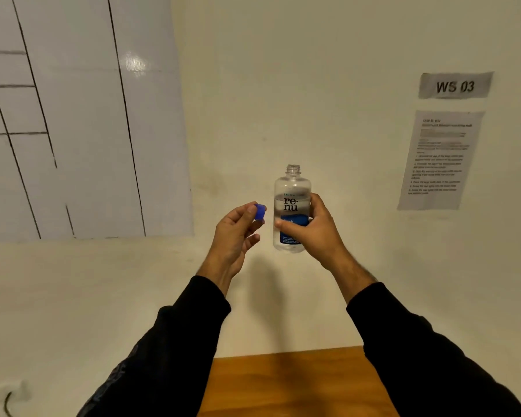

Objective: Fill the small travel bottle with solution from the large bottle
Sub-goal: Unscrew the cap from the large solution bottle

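The bottle (291,209), clear with a blue label and its threaded neck uncapped, was held upright in mid-air before the wall (313,85), above the far edge of the wooden counter (295,383), touching nothing but the right hand (316,233), whose fingers and thumb wrapped its lower half. Just left of it, apart from the bottle, the left hand (238,233) pinched the blue cap (260,211) at its fingertips. On the wall to the right hung a "WS 03" sign (455,85) above a printed sheet (441,161).
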